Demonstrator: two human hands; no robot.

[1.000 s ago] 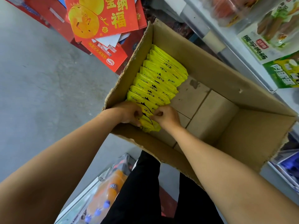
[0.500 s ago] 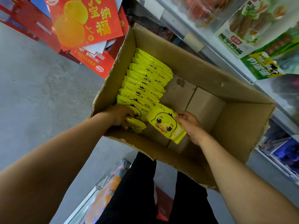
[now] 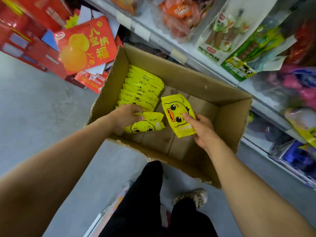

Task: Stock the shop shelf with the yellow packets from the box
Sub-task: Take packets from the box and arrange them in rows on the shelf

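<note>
Nearest me, my right hand (image 3: 201,129) pinches one yellow packet (image 3: 177,115) by its lower edge, thumb on the duck face, fingers curled behind, holding it over the bare floor of the cardboard box (image 3: 213,93); my left hand (image 3: 126,117) grips a second packet (image 3: 147,124) by its top edge, fingers curled over it, at the near end of the row of packets (image 3: 142,89) standing on edge against the box's left wall; these look light, thin and floppy, with slick film, so I judge a pinch at the sealed edge safest; beyond the box, the shop shelf (image 3: 179,55) carries sausage bags (image 3: 217,36), and red gift boxes (image 3: 82,48) lie on the floor to the left.
</note>
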